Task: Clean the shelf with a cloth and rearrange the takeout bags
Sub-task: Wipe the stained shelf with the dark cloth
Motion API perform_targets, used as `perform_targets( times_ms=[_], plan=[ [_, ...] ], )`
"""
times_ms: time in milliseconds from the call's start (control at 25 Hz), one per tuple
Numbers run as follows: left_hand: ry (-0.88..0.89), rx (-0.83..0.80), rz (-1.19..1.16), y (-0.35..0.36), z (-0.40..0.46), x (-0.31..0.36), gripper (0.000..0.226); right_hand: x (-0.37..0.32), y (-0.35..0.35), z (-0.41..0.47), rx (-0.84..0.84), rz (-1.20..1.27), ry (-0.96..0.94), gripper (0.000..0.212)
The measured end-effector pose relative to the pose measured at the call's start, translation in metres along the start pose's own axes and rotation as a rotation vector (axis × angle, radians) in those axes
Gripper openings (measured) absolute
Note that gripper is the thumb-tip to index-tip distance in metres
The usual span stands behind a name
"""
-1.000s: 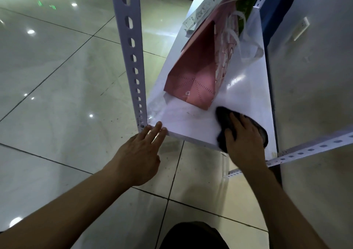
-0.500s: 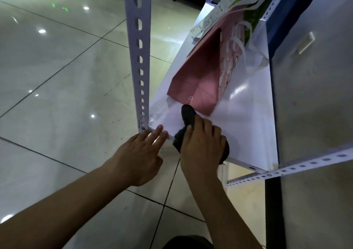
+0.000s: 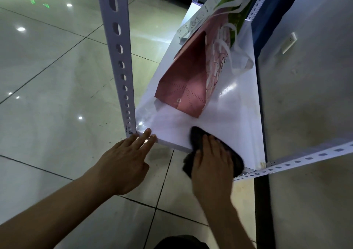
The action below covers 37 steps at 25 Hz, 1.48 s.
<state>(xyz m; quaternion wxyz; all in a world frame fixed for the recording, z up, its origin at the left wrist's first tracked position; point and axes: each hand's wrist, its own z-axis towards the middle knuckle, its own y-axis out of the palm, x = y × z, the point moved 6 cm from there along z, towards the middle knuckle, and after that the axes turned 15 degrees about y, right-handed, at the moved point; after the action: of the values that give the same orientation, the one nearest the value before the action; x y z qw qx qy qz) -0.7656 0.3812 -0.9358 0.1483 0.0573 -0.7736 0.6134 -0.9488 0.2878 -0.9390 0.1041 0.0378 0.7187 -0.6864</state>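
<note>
head cam; looks forward-down; close over shelf (image 3: 225, 119) edge (wide-angle)

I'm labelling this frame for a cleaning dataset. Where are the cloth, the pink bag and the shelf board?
cloth (image 3: 197, 137): head view, on its dark far end.
pink bag (image 3: 188, 73): head view, on its plain side panel.
shelf board (image 3: 231, 119): head view, on bare white surface.
</note>
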Motion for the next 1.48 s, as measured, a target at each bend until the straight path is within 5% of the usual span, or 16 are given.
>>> perform_targets(
  times_ms=[240, 440, 920, 1240, 1480],
  plan=[
    [0.015, 0.060, 0.092, 0.002, 0.007, 0.006, 0.072, 0.035, -0.016, 0.111, -0.003, -0.042, 0.121, 0.057],
    [0.022, 0.155, 0.071, 0.000, 0.009, 0.011, 0.068, 0.038, -0.001, 0.077, 0.046, 0.030, -0.004, 0.059],
    [0.001, 0.065, 0.095, 0.007, 0.016, 0.012, 0.068, -0.004, -0.010, 0.250, -0.031, -0.042, 0.013, 0.055],
    [0.005, 0.053, 0.080, 0.007, 0.015, 0.014, 0.070, 0.039, -0.005, 0.101, 0.063, 0.027, -0.037, 0.057],
    [-0.002, 0.006, 0.050, 0.009, 0.017, 0.008, 0.073, 0.042, -0.020, 0.137, 0.024, 0.040, 0.152, 0.058]
  ],
)
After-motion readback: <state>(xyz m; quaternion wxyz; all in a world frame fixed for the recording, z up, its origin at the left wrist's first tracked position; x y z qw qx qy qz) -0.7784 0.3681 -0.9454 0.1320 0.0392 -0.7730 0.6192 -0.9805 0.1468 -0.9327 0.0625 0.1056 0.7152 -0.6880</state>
